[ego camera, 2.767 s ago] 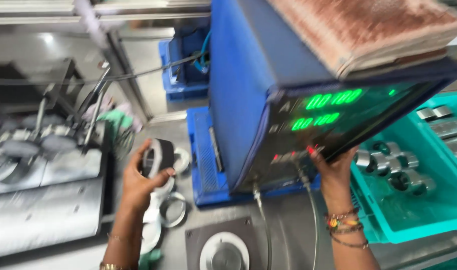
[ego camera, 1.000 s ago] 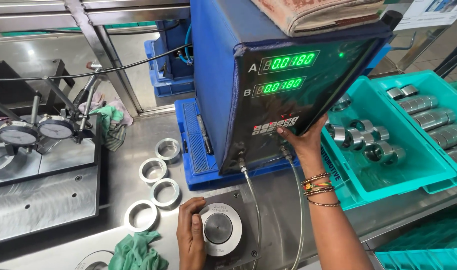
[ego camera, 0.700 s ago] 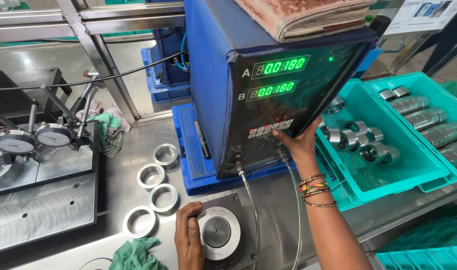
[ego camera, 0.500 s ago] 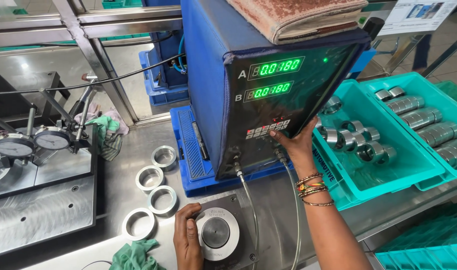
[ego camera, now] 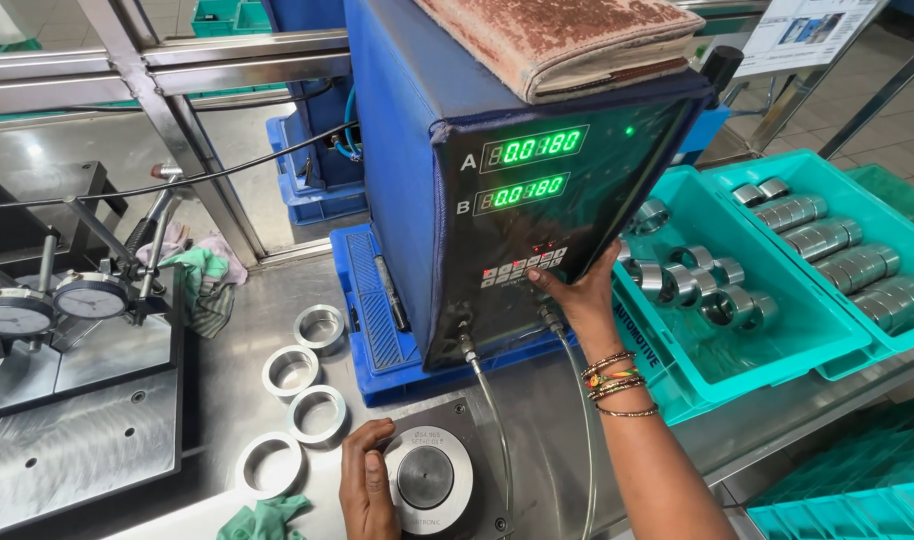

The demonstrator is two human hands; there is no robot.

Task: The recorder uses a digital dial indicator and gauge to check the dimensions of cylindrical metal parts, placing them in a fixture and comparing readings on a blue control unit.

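**Pressing the panel, steadying the ring**

Holding much as half a second ago, the left hand (ego camera: 369,487) curls over the edge of the metal ring (ego camera: 429,480) seated on the dark gauge plate (ego camera: 477,460) at 6 o'clock — grasping its rim. The right hand (ego camera: 577,295) stays at 3 o'clock, fingertips pressed on the keypad of the blue readout box (ego camera: 497,180), not clenched. Four loose rings (ego camera: 292,370) lie at 9 o'clock — unmoved. The teal tray (ego camera: 777,345) now sits closer in view.
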